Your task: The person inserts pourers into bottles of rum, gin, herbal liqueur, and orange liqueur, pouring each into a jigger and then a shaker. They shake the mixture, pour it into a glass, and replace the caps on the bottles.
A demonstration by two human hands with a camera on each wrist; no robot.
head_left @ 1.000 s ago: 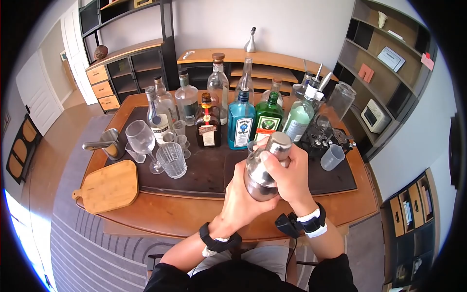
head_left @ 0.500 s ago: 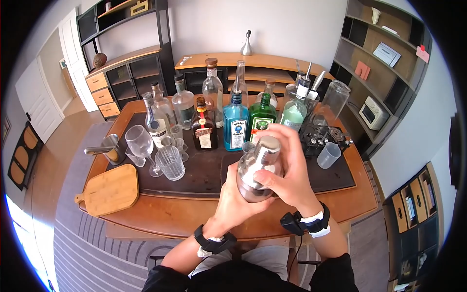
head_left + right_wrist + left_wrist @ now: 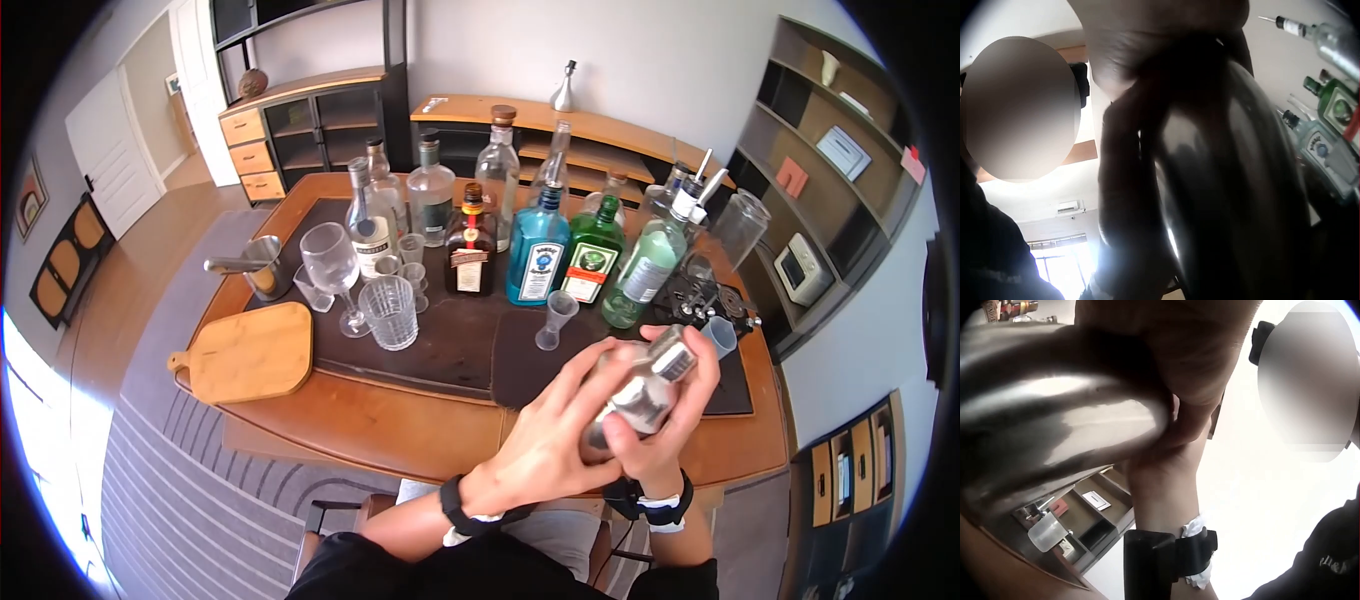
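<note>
A shiny metal cocktail shaker (image 3: 640,400) is held between both hands above the table's front right part, tilted with its capped top toward the upper right. My left hand (image 3: 555,435) grips it from the left, fingers wrapped over its side. From the right, my right hand (image 3: 675,430) holds it, thumb across the body and fingers round by the cap. In the left wrist view the shaker's body (image 3: 1072,419) fills the left side; the right wrist view shows its curved side (image 3: 1229,175) close up. Beyond the hands stands a small double-ended jigger (image 3: 556,322).
Several bottles, among them a blue one (image 3: 538,255) and a green one (image 3: 595,255), stand behind. A wine glass (image 3: 330,260), a ribbed tumbler (image 3: 390,315) and a wooden board (image 3: 250,355) are at left. A plastic cup (image 3: 718,338) stands just beyond the right hand.
Both hands and the shaker have shifted right and tipped further over. The left fingers now wrap over the shaker's side. The jigger behind it has come into full view, and the head view has turned.
</note>
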